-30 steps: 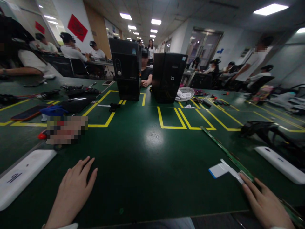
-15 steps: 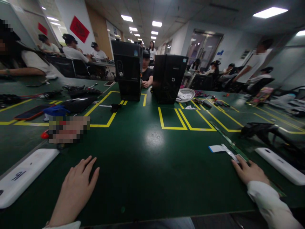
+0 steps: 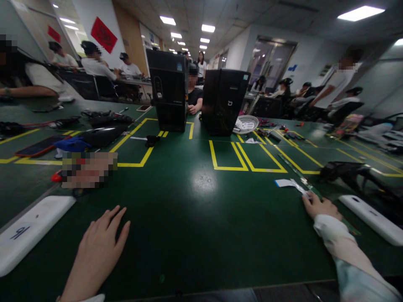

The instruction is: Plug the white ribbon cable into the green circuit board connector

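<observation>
My left hand (image 3: 99,247) lies palm down on the green table, fingers stretched out and a little apart, with nothing in it. Close to its left is a white elongated device (image 3: 34,230) with a dark logo. At the right, my right hand (image 3: 321,206) has its fingers bent over a long, narrow green circuit board (image 3: 296,173) and holds it near the middle. A white ribbon cable (image 3: 285,183) with a blue end sticks out to the left from the board by my fingertips. My fingers and palm hide part of the board.
Two black computer towers (image 3: 171,94) stand at the back, a person behind them. Yellow tape marks (image 3: 231,168) divide the green table (image 3: 201,235). A second white device (image 3: 371,218) and a black frame-like part (image 3: 346,170) lie right; a white basket (image 3: 247,124) sits farther back.
My right hand has moved forward and slightly left, and the circuit board with its ribbon cable has shifted away from me along with it. My left hand stays put.
</observation>
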Demonstrator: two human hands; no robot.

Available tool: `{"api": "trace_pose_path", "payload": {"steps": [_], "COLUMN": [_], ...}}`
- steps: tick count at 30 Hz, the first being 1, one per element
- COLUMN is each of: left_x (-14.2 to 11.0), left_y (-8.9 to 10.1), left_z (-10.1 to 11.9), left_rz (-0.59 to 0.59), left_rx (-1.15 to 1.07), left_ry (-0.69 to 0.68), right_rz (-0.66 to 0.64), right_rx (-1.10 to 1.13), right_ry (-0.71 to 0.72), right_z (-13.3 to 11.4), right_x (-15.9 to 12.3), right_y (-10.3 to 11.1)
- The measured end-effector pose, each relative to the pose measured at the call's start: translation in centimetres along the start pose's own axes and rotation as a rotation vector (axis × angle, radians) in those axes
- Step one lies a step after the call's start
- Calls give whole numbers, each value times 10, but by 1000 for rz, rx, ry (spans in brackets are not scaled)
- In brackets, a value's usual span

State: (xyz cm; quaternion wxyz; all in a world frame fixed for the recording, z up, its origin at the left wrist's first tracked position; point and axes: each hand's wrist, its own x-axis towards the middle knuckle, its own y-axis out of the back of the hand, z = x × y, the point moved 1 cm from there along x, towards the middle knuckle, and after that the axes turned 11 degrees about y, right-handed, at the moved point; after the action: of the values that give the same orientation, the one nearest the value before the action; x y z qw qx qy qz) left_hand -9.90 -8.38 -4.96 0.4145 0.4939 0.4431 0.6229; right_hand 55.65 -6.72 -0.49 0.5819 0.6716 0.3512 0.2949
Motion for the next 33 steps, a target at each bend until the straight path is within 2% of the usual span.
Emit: {"api": "trace_pose_path", "payload": {"steps": [8,15,23,28,33], "left_x": [0,1,1,1,0], "left_y": [-4,0,1,-2,-3], "left_z": [-6,-2,0,-3,0], "left_rz": [-12,-30,-14,-12,24], "left_rx": [3,3,21,22,4], "left_ry": [-2,15,-1,-3,-5], "right_rz": [-32,-32,10,16,46], "right_rx": [18,21,-5,-24,-66], "right_ry": [-44,-52,-3,20,-20], "right_z": [-1,0,4,14,24], "right_x": [5,7,3,13,28], "right_y": [3,2,-4,-10,-20]}}
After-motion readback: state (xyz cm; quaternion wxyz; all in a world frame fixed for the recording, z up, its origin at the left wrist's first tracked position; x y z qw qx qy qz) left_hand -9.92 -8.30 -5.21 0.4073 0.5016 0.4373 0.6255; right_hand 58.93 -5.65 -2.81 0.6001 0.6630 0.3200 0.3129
